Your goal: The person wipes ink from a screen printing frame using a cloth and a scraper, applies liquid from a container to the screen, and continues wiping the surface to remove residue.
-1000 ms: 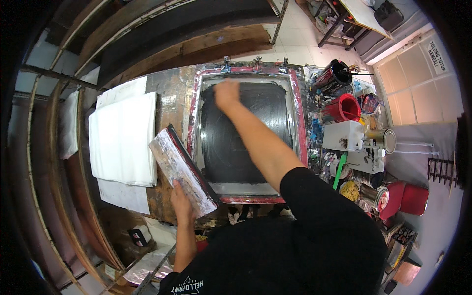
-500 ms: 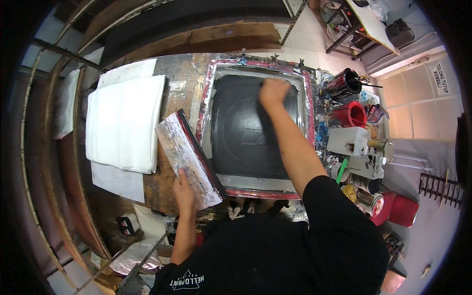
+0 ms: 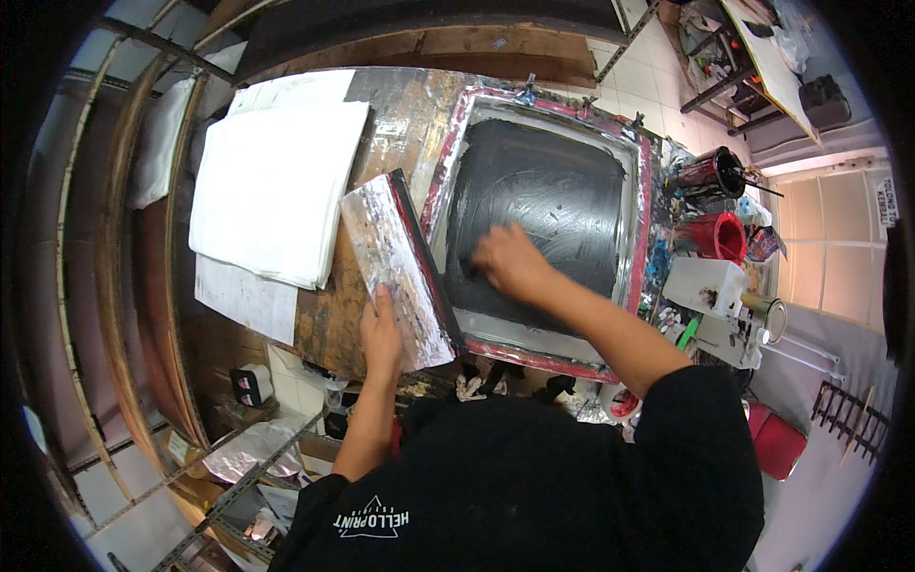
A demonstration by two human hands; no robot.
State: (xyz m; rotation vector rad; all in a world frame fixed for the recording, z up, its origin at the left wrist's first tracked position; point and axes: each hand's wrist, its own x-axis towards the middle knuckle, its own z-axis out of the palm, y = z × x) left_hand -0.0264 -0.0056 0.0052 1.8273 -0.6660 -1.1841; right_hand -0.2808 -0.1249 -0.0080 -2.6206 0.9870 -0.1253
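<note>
A wide squeegee (image 3: 389, 250), its wooden face smeared with white and brown paint and a black blade along one long edge, stands tilted at the screen's left side. My left hand (image 3: 383, 343) grips it near its lower end, thumb up on the face. The printing screen (image 3: 641, 229) lies on the table, its frame edged in red, its middle covered with wet-looking black (image 3: 543, 172). Over the lower left of that black area is my right hand (image 3: 515, 265), fingers curled down against the surface. Whatever dark thing it may hold is hidden beneath the fingers.
White sheets (image 3: 272, 191) are stacked on the table left of the squeegee. Clamps (image 3: 527, 91) sit along the screen's far edge. To the right stand a black-stained pot (image 3: 710, 174), a red pot (image 3: 720, 236) and a white container (image 3: 703, 284). Metal shelving (image 3: 114, 267) runs along the left.
My right hand has swept from the screen's far right down to its lower left. The left hand keeps hold of the squeegee. The whole view has shifted, moving the table up and right.
</note>
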